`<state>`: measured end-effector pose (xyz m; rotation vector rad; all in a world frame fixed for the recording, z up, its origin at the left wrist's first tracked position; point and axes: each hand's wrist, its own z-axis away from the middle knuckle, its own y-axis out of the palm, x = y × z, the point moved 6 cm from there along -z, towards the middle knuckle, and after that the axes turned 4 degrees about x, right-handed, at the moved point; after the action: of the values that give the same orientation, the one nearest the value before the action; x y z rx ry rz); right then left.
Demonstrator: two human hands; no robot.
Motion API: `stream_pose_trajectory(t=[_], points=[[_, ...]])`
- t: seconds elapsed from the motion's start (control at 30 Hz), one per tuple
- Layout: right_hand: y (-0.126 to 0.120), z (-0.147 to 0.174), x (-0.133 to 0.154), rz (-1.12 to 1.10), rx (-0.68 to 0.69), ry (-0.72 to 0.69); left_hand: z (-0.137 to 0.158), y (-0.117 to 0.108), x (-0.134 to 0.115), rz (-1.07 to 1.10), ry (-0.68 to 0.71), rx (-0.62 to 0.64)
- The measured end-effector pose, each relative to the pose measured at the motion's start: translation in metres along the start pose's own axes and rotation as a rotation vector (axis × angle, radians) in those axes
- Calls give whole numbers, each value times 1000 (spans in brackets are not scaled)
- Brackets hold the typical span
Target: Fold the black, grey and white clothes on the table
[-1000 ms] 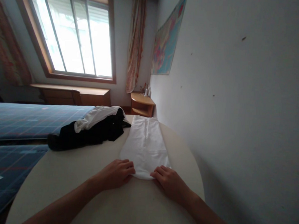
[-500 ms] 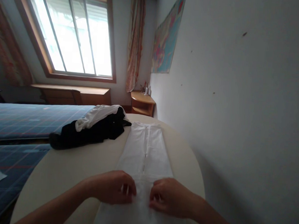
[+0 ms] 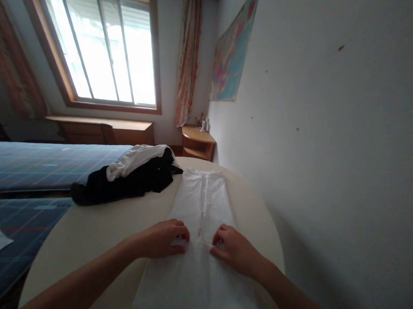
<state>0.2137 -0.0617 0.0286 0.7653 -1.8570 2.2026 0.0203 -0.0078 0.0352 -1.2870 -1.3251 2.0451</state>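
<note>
A long white garment (image 3: 199, 283), skirt-like, lies lengthwise over the round table, its narrow end away from me and its wider part toward me. A seam with a small slit runs down its middle. My left hand (image 3: 165, 239) has its fingers and thumb curled onto the cloth just left of that seam. On the right side my right hand (image 3: 234, 249) does the same, pinching the fabric, and a slight crosswise crease shows between both hands. The fingertips partly hide where the cloth is gripped.
A heap of black clothing (image 3: 129, 182) with a white garment (image 3: 137, 158) on it lies at the table's (image 3: 98, 241) far left edge. Beds with blue checked covers (image 3: 29, 168) adjoin the left side. The wall (image 3: 330, 179) stands close on the right.
Both hands have moved forward along the white garment, away from me, and stay about the same distance apart. The crosswise crease between them has shifted slightly. The black clothing remains in place.
</note>
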Motion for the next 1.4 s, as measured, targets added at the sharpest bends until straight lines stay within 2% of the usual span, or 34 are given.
stream_pose_trajectory(t=[0.27, 0.43, 0.57, 0.63, 0.8, 0.93, 1.07, 1.17, 1.23, 1.33, 1.4], points=[[-4, 0, 2, 9, 40, 110, 0, 4, 5, -58, -107, 2], [-9, 3, -1, -41, 88, 80, -2, 1, 5, -13, -144, 25], [-11, 2, -9, -90, 125, 132, -1, -3, 13, 75, -243, 40], [-10, 0, -10, -77, 113, 158, -1, -3, 16, 81, -272, 30], [-8, 0, -1, 61, 39, 165, -1, -5, 16, -61, -323, -32], [-8, 5, -5, 138, 69, 199, 3, -6, 16, -126, -356, 32], [-12, 7, -13, 82, 135, 125, 6, -10, 19, -112, -313, 80], [-25, 5, -16, 8, 138, 55, 5, -21, 21, -28, -272, 92], [-42, -1, -18, -19, 94, 21, -2, -38, 21, 34, -236, 46], [-78, -19, -20, 4, -46, 2, -20, -78, 24, 51, -197, -153], [-101, -38, -24, 65, -160, 28, -36, -104, 27, -16, -190, -315]])
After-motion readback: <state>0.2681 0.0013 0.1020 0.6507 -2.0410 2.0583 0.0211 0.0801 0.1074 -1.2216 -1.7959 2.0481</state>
